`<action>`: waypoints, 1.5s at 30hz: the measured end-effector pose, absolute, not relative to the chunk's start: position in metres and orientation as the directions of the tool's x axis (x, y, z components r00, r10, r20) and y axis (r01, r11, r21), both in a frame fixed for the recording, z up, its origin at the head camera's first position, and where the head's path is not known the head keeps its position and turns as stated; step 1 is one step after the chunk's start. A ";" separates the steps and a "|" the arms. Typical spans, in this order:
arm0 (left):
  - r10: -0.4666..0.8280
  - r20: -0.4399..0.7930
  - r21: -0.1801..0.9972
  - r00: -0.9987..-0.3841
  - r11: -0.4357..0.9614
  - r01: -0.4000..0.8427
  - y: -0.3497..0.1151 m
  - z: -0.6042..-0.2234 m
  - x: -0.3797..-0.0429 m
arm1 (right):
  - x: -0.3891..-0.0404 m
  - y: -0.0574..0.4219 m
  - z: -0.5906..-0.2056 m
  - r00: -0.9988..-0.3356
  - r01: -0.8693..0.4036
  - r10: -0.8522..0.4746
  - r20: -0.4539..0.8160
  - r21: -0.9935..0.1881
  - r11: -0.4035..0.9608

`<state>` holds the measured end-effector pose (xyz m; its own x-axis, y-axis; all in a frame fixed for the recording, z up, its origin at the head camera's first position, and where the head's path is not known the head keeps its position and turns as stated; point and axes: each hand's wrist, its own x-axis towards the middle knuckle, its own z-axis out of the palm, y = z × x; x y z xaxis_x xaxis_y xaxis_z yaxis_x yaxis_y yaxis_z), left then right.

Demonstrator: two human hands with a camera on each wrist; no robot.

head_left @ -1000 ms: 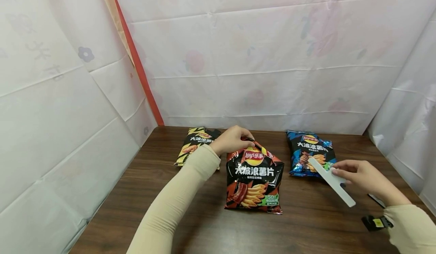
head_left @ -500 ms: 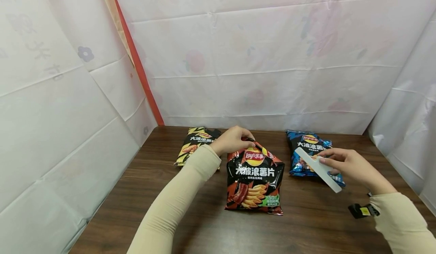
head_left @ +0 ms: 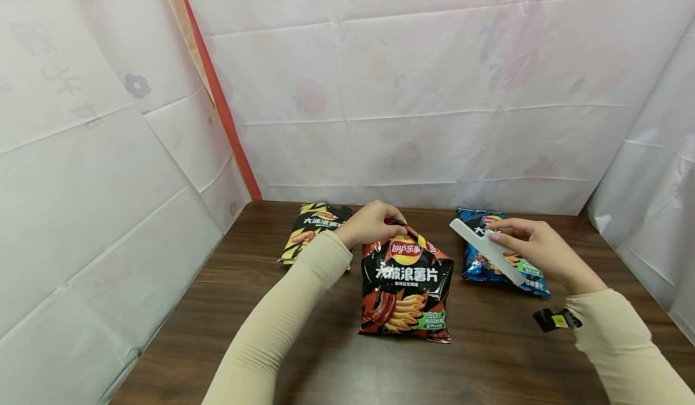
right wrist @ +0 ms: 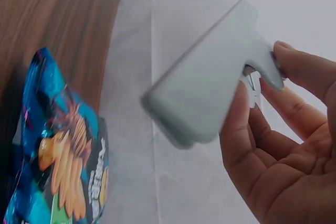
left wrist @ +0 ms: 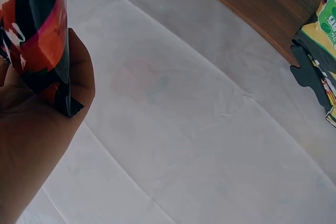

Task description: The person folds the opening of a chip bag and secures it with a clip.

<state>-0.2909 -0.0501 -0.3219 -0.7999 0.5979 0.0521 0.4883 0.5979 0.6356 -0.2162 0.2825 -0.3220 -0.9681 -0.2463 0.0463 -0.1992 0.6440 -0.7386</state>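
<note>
The left hand (head_left: 371, 224) grips the red bag (head_left: 406, 290) by its top, upright over the desk's (head_left: 326, 363) middle. The right hand (head_left: 537, 251) pinches a white clip (head_left: 487, 248). From the head it overlaps the blue bag (head_left: 478, 265) near the far edge; the right wrist view shows them apart, and the clip's curved lever (right wrist: 266, 71). Only the left wrist view clearly shows a dark notched piece (left wrist: 307, 77) beside the yellow bag (head_left: 309, 231), near the far left corner.

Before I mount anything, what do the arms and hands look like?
Cream long sleeves: left sleeve wrinkled, ending in a cuff; right sleeve same colour. Left hand and right hand ungloved. Black fitting with a yellow patch juts out by the right wrist. No cables visible.
</note>
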 end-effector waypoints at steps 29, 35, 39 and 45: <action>0.608 0.075 0.623 -0.790 0.590 0.513 -0.051 -0.321 -0.290 | -0.241 0.233 -0.310 -0.949 -0.239 -0.313 0.047 -0.754 0.612; 0.610 0.069 0.632 -0.789 0.585 0.507 -0.052 -0.321 -0.290 | -0.242 0.227 -0.311 -0.943 -0.244 -0.329 0.044 -0.765 0.597; 0.612 0.073 0.634 -0.787 0.581 0.510 -0.052 -0.321 -0.290 | -0.241 0.225 -0.312 -0.941 -0.259 -0.334 0.059 -0.761 0.595; 0.615 0.075 0.637 -0.785 0.576 0.512 -0.051 -0.321 -0.290 | -0.239 0.223 -0.316 -0.942 -0.258 -0.328 0.067 -0.771 0.583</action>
